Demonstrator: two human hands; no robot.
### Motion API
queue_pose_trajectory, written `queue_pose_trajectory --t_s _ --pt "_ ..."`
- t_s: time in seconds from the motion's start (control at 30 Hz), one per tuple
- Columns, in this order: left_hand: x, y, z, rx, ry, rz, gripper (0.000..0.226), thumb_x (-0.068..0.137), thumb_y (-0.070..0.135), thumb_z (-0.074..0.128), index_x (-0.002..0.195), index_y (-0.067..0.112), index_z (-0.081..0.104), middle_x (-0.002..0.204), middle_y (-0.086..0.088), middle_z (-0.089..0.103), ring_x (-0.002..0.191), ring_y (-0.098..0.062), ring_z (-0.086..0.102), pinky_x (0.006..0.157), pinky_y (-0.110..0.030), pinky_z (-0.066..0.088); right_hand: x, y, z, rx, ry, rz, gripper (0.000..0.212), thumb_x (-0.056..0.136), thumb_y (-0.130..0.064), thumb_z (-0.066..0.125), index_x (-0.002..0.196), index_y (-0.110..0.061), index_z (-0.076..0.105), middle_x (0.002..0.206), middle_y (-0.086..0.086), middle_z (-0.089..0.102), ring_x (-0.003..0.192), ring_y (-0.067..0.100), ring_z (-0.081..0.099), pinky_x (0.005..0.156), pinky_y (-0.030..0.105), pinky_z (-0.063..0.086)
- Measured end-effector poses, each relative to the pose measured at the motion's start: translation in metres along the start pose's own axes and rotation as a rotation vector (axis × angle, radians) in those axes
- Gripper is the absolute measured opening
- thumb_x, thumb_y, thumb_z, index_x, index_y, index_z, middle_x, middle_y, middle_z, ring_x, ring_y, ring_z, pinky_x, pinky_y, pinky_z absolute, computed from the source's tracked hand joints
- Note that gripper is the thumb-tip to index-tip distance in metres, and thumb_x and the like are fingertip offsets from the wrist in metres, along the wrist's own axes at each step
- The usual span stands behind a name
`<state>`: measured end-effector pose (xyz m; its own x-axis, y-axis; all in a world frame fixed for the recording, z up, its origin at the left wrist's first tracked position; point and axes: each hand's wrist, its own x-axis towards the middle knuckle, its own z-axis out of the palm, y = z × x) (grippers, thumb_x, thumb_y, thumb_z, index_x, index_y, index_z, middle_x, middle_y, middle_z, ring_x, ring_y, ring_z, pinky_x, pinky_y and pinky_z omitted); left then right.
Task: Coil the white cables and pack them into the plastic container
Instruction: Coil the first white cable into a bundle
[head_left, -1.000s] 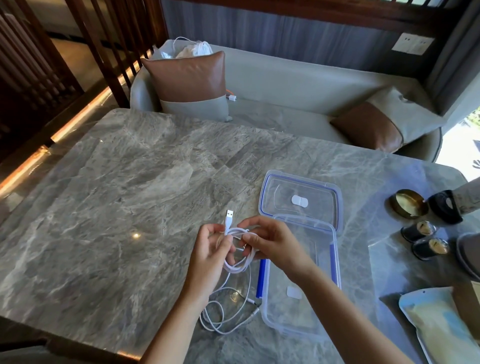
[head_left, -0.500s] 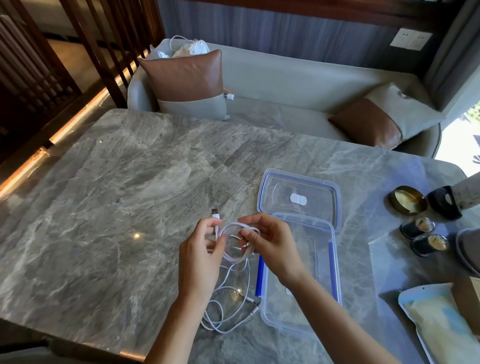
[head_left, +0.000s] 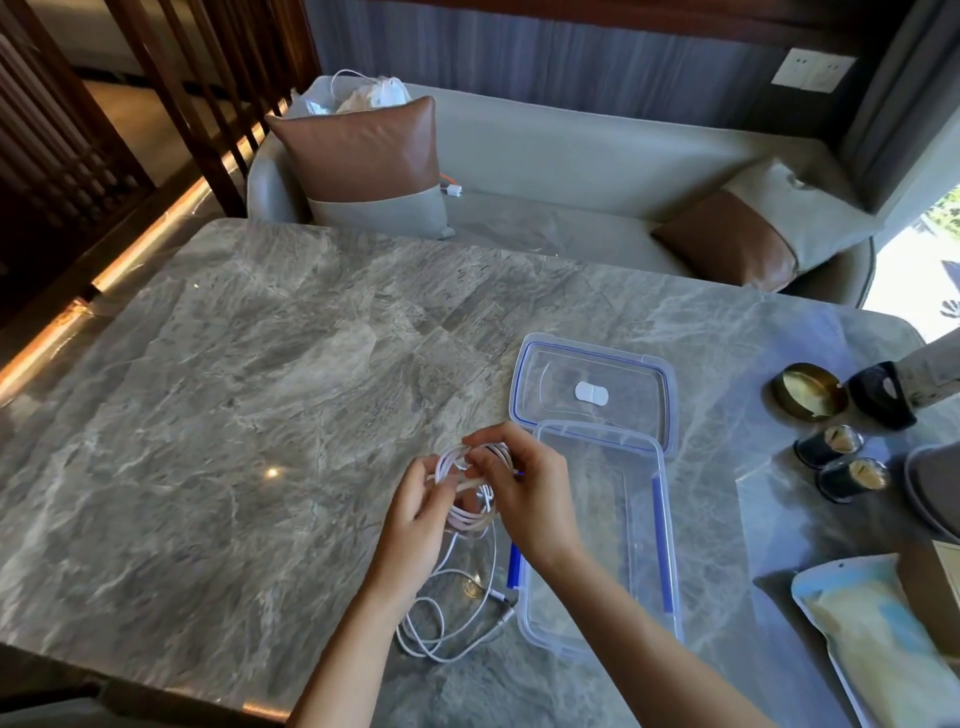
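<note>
Head view showed left hand (head_left: 415, 512) and right hand (head_left: 524, 496) gripping the coiled white cable (head_left: 470, 486); coiling seemed nearly finished, then placing into the plastic container (head_left: 670, 571).

Left hand (head_left: 415, 525) bare; right hand (head_left: 524, 493) bare, sleeveless forearms.

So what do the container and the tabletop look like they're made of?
The container looks like clear, glossy plastic: the table shows through its walls, and it has blue clip strips. The tabletop looks like polished grey marble, veined and reflecting a light spot, though it could be a stone-look slab.
</note>
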<state>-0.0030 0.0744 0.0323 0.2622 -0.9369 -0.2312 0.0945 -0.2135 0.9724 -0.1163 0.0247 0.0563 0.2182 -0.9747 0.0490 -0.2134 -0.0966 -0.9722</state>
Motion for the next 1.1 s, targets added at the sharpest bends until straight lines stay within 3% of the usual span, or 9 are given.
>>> queue_pose_trajectory --t_s 0.23,0.37,0.47,0.57,0.73,0.8,0.93,1.0,1.1 --pt "0.001 -0.002 0.003 -0.572 -0.068 -0.123 0.016 0.081 0.016 0.052 0.091 0.008 0.063 0.065 0.000 0.061 0.061 -0.008 0.059 0.058 -0.018 0.051 0.006 0.000 -0.004 0.082 -0.067 0.061 0.018 0.089 -0.003 0.055 0.081 -0.016 0.065 0.072 -0.003 0.068 0.067 0.005 0.064 0.060 0.017 0.048" --pt "0.001 -0.002 0.005 -0.620 -0.097 -0.126 0.014 0.084 0.018 0.050 0.087 0.005 0.056 0.077 -0.011 0.058 0.079 -0.021 0.058 0.077 -0.030 0.047 0.008 -0.001 -0.007 0.357 -0.102 0.270 0.018 0.091 0.000 0.053 0.083 -0.011 0.065 0.072 0.007 0.067 0.061 0.007 0.064 0.053 0.017 0.050" --pt "0.002 -0.002 0.007 -0.630 -0.037 -0.136 0.002 0.084 0.014 0.050 0.083 0.015 0.049 0.058 -0.001 0.049 0.065 -0.016 0.047 0.071 -0.029 0.040 0.010 0.003 -0.007 0.291 -0.075 0.278 0.019 0.089 0.002 0.054 0.082 -0.011 0.065 0.074 0.011 0.067 0.062 0.012 0.062 0.058 0.019 0.051" --pt "0.006 -0.004 0.005 -0.442 0.008 -0.092 0.017 0.092 0.008 0.043 0.084 0.021 0.051 0.054 0.007 0.042 0.055 -0.007 0.039 0.063 -0.026 0.032 0.008 0.009 -0.006 0.285 -0.033 0.324 0.020 0.089 0.004 0.054 0.080 -0.010 0.065 0.070 0.013 0.066 0.056 0.014 0.060 0.057 0.022 0.052" --pt "0.013 -0.002 -0.006 0.073 -0.061 0.065 0.018 0.080 0.010 0.060 0.089 0.026 0.059 0.083 -0.004 0.071 0.071 -0.012 0.064 0.064 -0.023 0.049 0.007 0.020 -0.014 0.667 -0.114 0.599 0.015 0.092 -0.002 0.052 0.089 -0.010 0.064 0.061 0.001 0.069 0.053 0.008 0.064 0.057 0.021 0.057" --pt "0.016 -0.007 -0.007 0.294 0.030 0.120 0.023 0.080 0.008 0.065 0.085 0.029 0.059 0.081 -0.005 0.071 0.072 -0.017 0.065 0.065 -0.031 0.048 0.009 0.020 -0.016 0.689 -0.187 0.633 0.015 0.092 -0.004 0.051 0.090 -0.011 0.064 0.061 0.001 0.069 0.056 0.007 0.065 0.060 0.022 0.057" --pt "0.026 -0.015 -0.003 0.536 0.239 0.283 0.011 0.084 0.016 0.063 0.084 0.026 0.060 0.082 0.008 0.065 0.076 -0.007 0.060 0.068 -0.019 0.044 0.012 0.024 -0.011 0.613 -0.276 0.603 0.017 0.092 -0.005 0.052 0.101 -0.012 0.064 0.071 -0.002 0.071 0.063 0.007 0.065 0.065 0.023 0.055" --pt "0.035 -0.017 -0.005 0.540 0.288 0.333 0.004 0.084 0.014 0.063 0.087 0.015 0.066 0.087 0.002 0.063 0.077 -0.005 0.057 0.072 -0.015 0.042 0.016 0.027 -0.010 0.558 -0.269 0.556 0.019 0.091 -0.002 0.053 0.102 -0.012 0.065 0.075 -0.001 0.071 0.063 0.008 0.064 0.068 0.026 0.054" --pt "0.047 -0.016 -0.014 0.143 0.275 0.071 0.007 0.083 0.015 0.065 0.077 0.013 0.070 0.064 0.005 0.067 0.058 -0.001 0.059 0.059 -0.021 0.049 0.021 0.031 -0.012 0.470 -0.250 0.505 0.020 0.089 0.003 0.055 0.096 -0.012 0.066 0.075 0.005 0.068 0.059 0.009 0.061 0.069 0.031 0.055"
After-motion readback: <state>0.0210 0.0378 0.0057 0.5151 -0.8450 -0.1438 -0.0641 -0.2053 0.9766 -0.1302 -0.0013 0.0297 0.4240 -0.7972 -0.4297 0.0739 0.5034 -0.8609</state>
